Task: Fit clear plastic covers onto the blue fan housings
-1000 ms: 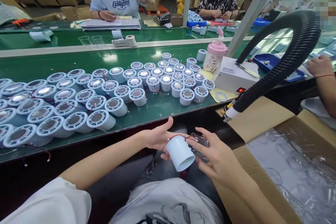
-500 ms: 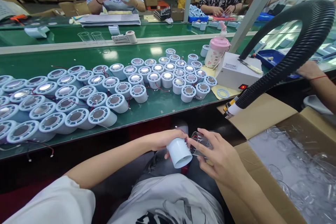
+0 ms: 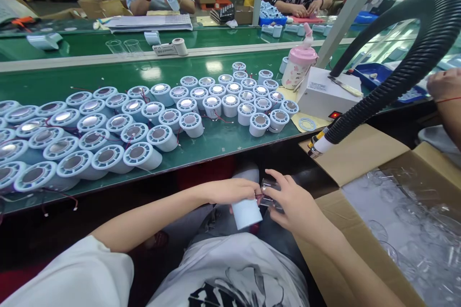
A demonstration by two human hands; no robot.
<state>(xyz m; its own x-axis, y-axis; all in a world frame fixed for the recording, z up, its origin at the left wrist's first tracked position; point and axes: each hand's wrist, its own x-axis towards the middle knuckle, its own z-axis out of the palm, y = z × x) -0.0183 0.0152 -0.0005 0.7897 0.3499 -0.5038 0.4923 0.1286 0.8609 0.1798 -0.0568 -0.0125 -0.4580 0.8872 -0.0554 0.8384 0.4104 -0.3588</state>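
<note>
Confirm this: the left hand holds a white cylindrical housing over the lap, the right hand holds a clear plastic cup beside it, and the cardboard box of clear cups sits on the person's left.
One thing is wrong: the cardboard box of clear cups is on the person's right, as the head view shows. The rest stands: the left hand holds the white cylindrical housing over the lap, and the right hand holds a clear plastic cup beside it.

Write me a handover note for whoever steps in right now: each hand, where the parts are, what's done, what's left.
Left hand: grips a white cylindrical housing over the lap, red wire at its top.
Right hand: holds a clear plastic cup against the housing's end; whether it is seated cannot be told.
Parts: more clear cups lie in the open cardboard box at right. Many white housings with reflective centres stand grouped on the green belt.
Done: the belt's housings look assembled, as far as can be seen.
Left: likely joining this cup and housing, then setting it with the group.
</note>
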